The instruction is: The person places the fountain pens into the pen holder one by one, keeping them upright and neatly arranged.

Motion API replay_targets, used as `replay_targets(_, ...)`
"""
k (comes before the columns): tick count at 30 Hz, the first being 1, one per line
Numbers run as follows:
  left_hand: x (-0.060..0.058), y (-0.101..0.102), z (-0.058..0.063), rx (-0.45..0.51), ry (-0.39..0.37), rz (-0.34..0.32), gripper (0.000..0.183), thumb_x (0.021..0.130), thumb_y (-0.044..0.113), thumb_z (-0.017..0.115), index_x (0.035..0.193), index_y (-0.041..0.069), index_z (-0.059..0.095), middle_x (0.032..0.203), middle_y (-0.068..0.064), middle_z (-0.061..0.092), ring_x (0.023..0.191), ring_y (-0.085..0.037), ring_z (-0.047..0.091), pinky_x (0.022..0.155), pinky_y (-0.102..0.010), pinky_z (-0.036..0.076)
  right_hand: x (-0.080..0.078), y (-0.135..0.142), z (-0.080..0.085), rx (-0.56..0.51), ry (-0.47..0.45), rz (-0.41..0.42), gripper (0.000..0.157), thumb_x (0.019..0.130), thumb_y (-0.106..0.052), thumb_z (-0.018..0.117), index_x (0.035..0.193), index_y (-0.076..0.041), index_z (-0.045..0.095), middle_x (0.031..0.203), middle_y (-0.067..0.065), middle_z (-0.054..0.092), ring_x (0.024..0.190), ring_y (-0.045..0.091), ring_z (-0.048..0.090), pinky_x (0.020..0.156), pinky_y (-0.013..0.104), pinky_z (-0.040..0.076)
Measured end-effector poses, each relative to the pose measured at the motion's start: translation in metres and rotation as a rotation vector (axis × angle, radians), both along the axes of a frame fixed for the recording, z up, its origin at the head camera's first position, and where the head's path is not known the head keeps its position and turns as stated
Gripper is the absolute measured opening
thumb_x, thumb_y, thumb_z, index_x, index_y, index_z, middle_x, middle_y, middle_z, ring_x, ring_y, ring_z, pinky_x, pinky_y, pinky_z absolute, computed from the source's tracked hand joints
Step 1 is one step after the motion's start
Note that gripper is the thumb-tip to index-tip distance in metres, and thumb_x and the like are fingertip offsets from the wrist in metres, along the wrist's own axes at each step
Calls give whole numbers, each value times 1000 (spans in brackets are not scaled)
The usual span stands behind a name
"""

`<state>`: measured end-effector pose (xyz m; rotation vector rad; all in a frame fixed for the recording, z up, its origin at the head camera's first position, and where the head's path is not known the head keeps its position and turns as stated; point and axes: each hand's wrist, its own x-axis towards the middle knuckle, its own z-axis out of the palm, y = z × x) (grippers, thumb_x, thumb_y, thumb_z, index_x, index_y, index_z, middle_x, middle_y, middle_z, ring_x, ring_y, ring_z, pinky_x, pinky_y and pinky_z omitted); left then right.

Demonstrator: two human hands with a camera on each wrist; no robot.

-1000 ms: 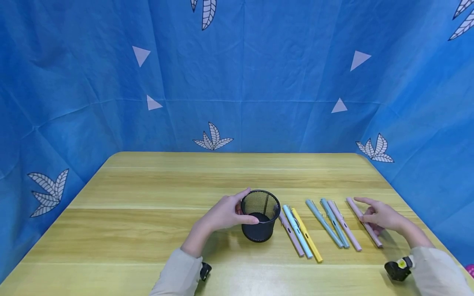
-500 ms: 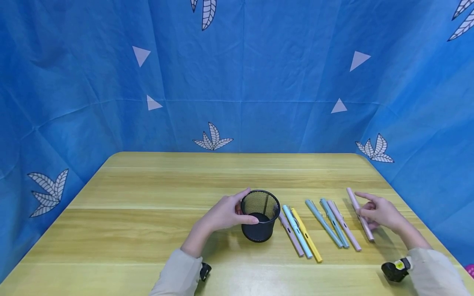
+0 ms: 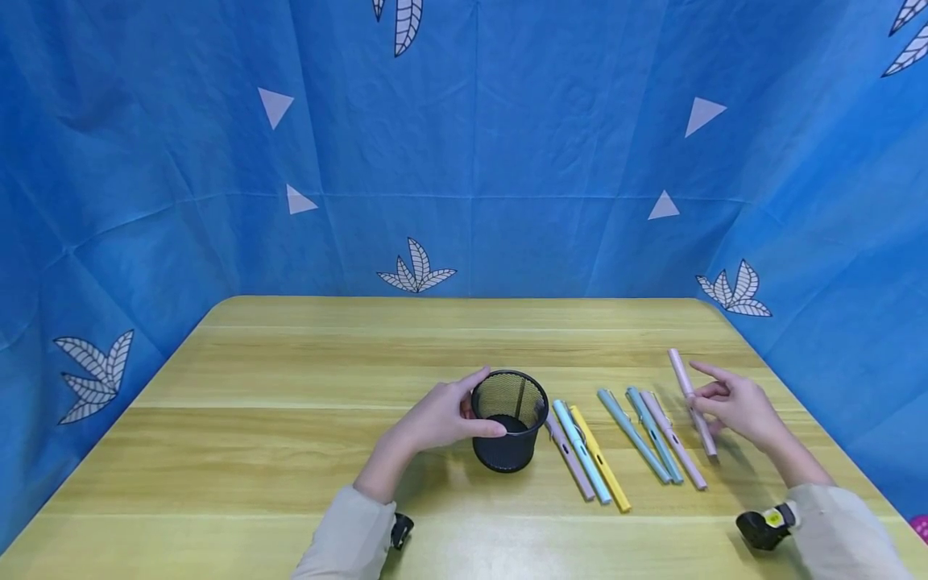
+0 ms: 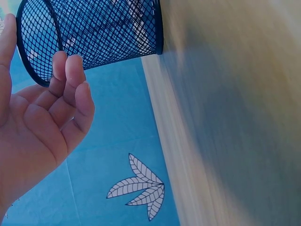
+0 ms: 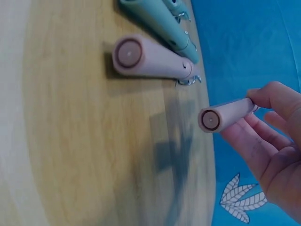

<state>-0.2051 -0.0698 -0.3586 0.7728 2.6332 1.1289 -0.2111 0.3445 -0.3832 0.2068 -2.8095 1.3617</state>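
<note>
A black mesh pen cup (image 3: pixel 506 451) stands upright on the table. My left hand (image 3: pixel 438 417) holds it by the rim from the left, thumb in front and index finger behind; the left wrist view shows the other fingers curled beside the mesh (image 4: pixel 108 33). My right hand (image 3: pixel 741 409) pinches a pale pink pen (image 3: pixel 681 374) between thumb and fingers, raised off the table with its shadow below. In the right wrist view the end of this pink pen (image 5: pixel 225 115) points toward the camera.
Right of the cup lie a purple pen (image 3: pixel 573 463), a light blue pen (image 3: pixel 582 451) and a yellow pen (image 3: pixel 602 461). Farther right are two blue-green pens (image 3: pixel 634 436) (image 3: pixel 656 436) and another pink pen (image 3: pixel 674 441). A blue curtain (image 3: pixel 471 145) hangs behind the wooden table (image 3: pixel 290 467).
My right hand has lifted the pink pen off the table and carried it left and slightly farther from me. The left hand and the pen cup have stayed in place.
</note>
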Motion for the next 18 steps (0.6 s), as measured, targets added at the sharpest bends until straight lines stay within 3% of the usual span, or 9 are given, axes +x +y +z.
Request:
replay_targets(11,1,0,1,-4,-5,3,86,73,45,69,141,13,27,62,1,49,57,-10,43,55,-25,40,0,-10,0,-218,43,-2,62,83,-1,61,131,16,25,80,-1,57,67,9,61,55,35,51)
replay_targets(18,1,0,0,-1,0,3,86,73,44,70,141,12,27,63,1,49,57,-9,44,55,-25,40,0,-19,3,-346,-49,17,58,82,1,61,121,26,27,83,9,54,71,10,61,58,37,51)
